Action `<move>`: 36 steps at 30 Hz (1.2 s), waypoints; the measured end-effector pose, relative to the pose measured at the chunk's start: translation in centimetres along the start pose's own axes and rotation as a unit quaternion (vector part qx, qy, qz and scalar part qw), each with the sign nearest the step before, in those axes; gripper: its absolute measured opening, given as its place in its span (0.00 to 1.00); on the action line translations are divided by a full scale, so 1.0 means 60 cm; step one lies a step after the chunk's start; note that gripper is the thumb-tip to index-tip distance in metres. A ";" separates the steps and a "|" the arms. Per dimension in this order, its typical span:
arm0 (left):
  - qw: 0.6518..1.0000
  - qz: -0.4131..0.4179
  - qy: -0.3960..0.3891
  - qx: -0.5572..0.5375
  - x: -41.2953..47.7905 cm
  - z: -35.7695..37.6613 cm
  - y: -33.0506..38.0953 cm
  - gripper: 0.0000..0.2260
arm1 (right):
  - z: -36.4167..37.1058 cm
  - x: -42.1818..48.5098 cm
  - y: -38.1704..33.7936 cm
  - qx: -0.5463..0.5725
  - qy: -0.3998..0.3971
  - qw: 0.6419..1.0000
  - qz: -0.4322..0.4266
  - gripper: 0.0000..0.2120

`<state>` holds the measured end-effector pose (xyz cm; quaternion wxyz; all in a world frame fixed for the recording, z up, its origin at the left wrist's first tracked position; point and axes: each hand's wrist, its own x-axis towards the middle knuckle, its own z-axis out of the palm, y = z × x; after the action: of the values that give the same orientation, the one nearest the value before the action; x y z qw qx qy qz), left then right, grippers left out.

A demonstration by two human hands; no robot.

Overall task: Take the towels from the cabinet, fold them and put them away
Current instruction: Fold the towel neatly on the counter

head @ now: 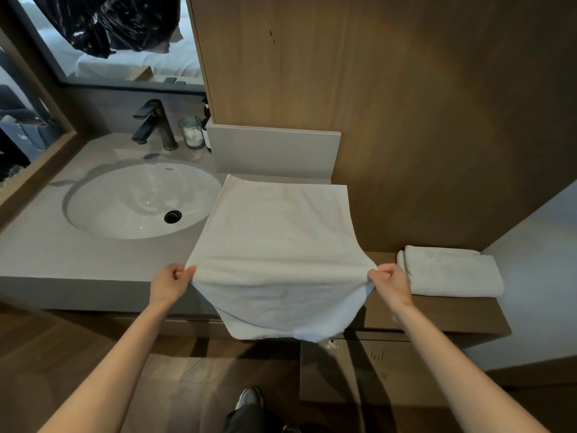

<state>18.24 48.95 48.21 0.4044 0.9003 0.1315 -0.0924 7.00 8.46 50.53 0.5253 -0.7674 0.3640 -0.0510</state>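
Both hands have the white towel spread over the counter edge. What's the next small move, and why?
Probably carry the near edge forward onto the far edge. The left hand and right hand pinch the white terry towel at its sides; its far half lies flat on the grey stone counter, near part overhanging.

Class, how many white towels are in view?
2: one white terry towel spread on the counter, pinched at both edges; one folded white towel on the right shelf. None visibly hidden.
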 end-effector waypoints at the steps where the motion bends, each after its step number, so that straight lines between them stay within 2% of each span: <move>1: 1.000 0.001 0.007 -0.019 -0.006 -0.005 0.004 0.11 | -0.003 -0.004 -0.004 0.023 0.004 1.000 -0.014 0.08; 3: 0.997 0.003 0.028 -0.075 -0.024 -0.017 0.018 0.11 | -0.009 -0.008 -0.005 0.034 -0.011 0.997 -0.072 0.15; 5: 0.992 0.036 0.029 -0.120 -0.044 -0.029 0.030 0.11 | -0.016 -0.009 0.000 -0.020 -0.038 0.989 -0.139 0.17; 8: 0.991 0.112 -0.020 -0.074 -0.072 -0.040 0.042 0.04 | -0.030 -0.014 0.010 -0.165 -0.089 0.964 -0.190 0.21; 13: 0.988 0.117 -0.098 -0.015 -0.107 -0.059 0.031 0.14 | -0.059 -0.052 -0.003 -0.172 -0.140 0.954 -0.202 0.15; 15: 0.983 0.119 -0.137 -0.013 -0.125 -0.072 0.022 0.12 | -0.071 -0.065 -0.004 -0.191 -0.159 0.943 -0.221 0.11; 17: 0.979 0.126 -0.159 0.029 -0.145 -0.081 0.014 0.08 | -0.079 -0.079 0.000 -0.225 -0.173 0.927 -0.244 0.12; 20: 0.967 0.178 -0.139 0.120 -0.157 -0.079 -0.012 0.15 | -0.085 -0.094 0.017 -0.269 -0.159 0.908 -0.278 0.14; 23: 0.957 0.244 -0.083 0.134 -0.163 -0.075 -0.049 0.13 | -0.085 -0.120 0.038 -0.312 -0.130 0.888 -0.312 0.12; 30: 0.930 0.300 -0.099 0.190 -0.239 -0.087 -0.134 0.14 | -0.070 -0.223 0.094 -0.377 -0.106 0.878 -0.276 0.11; 36: 0.932 0.298 -0.112 0.174 -0.292 -0.112 -0.182 0.13 | -0.065 -0.312 0.137 -0.390 -0.068 0.887 -0.237 0.13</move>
<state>-1.35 58.14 49.69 0.2622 0.9384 -0.2068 -0.0894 -12.60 15.42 51.04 0.1797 -0.9753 0.1258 0.0243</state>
